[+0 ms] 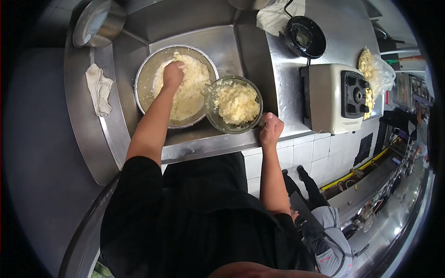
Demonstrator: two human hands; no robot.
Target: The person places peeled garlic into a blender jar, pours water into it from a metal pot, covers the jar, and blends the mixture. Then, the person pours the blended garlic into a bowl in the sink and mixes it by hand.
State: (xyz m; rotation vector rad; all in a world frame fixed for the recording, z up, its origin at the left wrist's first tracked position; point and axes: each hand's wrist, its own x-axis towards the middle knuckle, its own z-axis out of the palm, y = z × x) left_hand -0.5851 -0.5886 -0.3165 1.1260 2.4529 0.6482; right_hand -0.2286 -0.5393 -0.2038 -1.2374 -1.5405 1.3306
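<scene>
A wide metal bowl (143, 88) sits in the steel sink and holds a pale yellow, crumbly mixture (194, 85) with white powder. Inside it, my left hand (173, 75) is curled closed against the mixture, its fingertips partly hidden. Just right of the bowl, a clear blender jar (210, 116), seen from above, is partly filled with a similar yellow mash (236, 104). My right hand (271, 129) is closed around the jar's handle at the sink's front edge.
A cream blender base (327, 97) stands on the steel counter (282, 69) to the right. Behind it are a black pan (316, 37) and a cloth (273, 17). A metal pot (109, 25) and a rag (98, 90) lie left. Another person (331, 231) is at lower right.
</scene>
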